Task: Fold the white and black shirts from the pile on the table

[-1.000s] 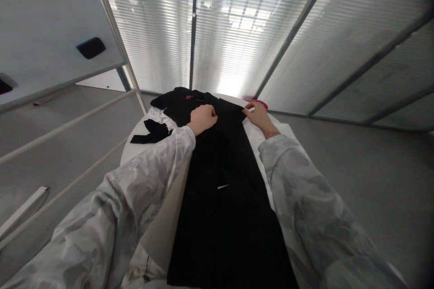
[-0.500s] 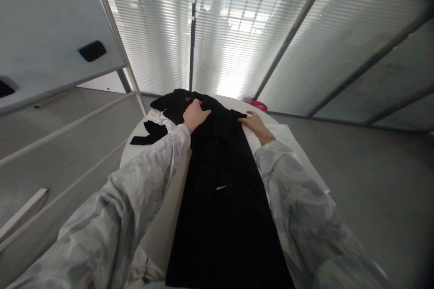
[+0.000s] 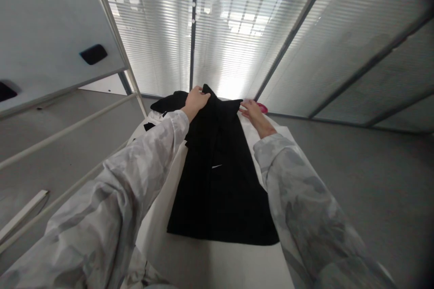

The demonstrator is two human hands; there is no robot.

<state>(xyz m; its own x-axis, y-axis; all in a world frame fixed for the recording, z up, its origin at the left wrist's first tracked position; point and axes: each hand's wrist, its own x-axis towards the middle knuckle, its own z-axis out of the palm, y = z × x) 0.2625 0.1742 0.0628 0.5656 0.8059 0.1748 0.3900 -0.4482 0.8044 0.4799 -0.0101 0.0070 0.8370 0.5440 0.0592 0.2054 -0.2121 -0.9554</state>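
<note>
A long black garment (image 3: 225, 203) lies lengthwise on the white table, with a lengthwise crease and a small white sliver in its middle. Its far end is lifted between my hands. My left hand (image 3: 196, 100) is closed on the cloth at the upper left, thumb along its edge. At the upper right corner, my right hand (image 3: 252, 113) pinches the edge of the same garment between thumb and fingers. More black fabric (image 3: 171, 100) spreads beside my left hand, over some white cloth (image 3: 154, 117). My left forearm hides part of that pile.
The white table (image 3: 242, 264) has a rounded far edge. Behind my right hand sits a pink-red object (image 3: 262, 108). A pale metal frame (image 3: 68, 131) stands at the left, and a translucent panelled wall (image 3: 230, 54) rises beyond the table.
The black garment has slid away from me, so its near hem and the table in front of it now show. Both hands have risen slightly, lifting the far end; the pink print is now hidden.
</note>
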